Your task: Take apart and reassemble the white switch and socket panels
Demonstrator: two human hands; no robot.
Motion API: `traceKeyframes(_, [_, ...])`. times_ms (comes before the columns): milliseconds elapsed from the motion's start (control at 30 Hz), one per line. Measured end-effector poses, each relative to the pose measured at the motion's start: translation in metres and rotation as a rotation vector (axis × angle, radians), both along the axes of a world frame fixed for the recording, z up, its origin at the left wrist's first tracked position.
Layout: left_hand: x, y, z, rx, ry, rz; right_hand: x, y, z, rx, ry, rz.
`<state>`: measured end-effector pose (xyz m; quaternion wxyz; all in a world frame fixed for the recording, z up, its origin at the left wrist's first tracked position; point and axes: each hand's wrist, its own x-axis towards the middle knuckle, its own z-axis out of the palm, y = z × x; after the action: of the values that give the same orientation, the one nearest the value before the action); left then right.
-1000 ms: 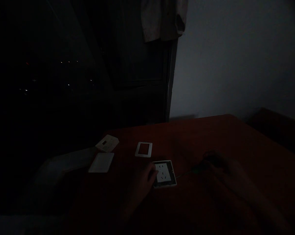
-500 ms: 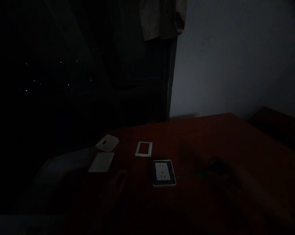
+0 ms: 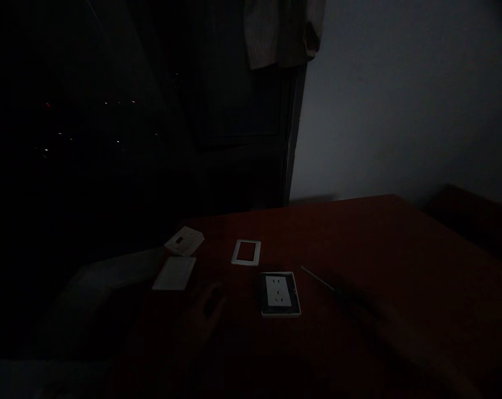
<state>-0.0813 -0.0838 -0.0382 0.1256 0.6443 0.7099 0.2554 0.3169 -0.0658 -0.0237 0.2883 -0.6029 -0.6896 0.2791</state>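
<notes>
A wall socket point(image 3: 278, 293) with a white centre and dark surround lies face up on the reddish table, a pale edge along its sides. To its right, my right hand point(image 3: 379, 318) is closed round the handle of a screwdriver point(image 3: 318, 279), whose thin shaft points up and left, apart from the socket. My left hand point(image 3: 204, 313) rests on the table left of the socket, fingers loosely curved with a gap between thumb and forefinger; nothing shows in it. Behind the socket is a white rectangular frame point(image 3: 235, 253). Darkness hides much of both hands.
A white flat panel point(image 3: 175, 274) and a pale card-like piece with a small cutout point(image 3: 188, 243) lie at the table's left edge. The reddish table point(image 3: 359, 227) meets a grey wall point(image 3: 400, 111). Cloth point(image 3: 262, 33) hangs by the dark window.
The screwdriver has swung from level beside the socket to a slant, its tip now further up and away from the socket. My left hand has shifted slightly right.
</notes>
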Motion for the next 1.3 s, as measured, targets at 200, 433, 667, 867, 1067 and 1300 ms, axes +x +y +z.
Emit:
traceKeyframes(200, [0.06,0.005,0.021,-0.056,-0.129,-0.268,-0.042,0.01,0.01,-0.26,0.148,-0.016])
traceKeyframes(433, [0.087,0.02,0.025,-0.168,-0.102,-0.373,-0.076,0.02,-0.005,-0.221,0.19,0.032])
traceKeyframes(667, [0.088,0.02,0.027,-0.202,-0.106,-0.389,-0.096,0.02,-0.006,-0.214,0.254,0.098])
traceKeyframes(867, [0.091,0.023,0.036,-0.276,-0.014,-0.42,-0.1,0.022,-0.006,-0.2,0.203,0.095])
traceKeyframes(1067, [0.095,0.022,0.035,-0.224,0.08,-0.512,-0.098,0.023,-0.017,-0.194,0.205,0.093])
traceKeyframes(1300, [0.085,0.019,0.022,0.009,0.046,-0.404,-0.096,0.02,-0.019,-0.165,0.146,0.022])
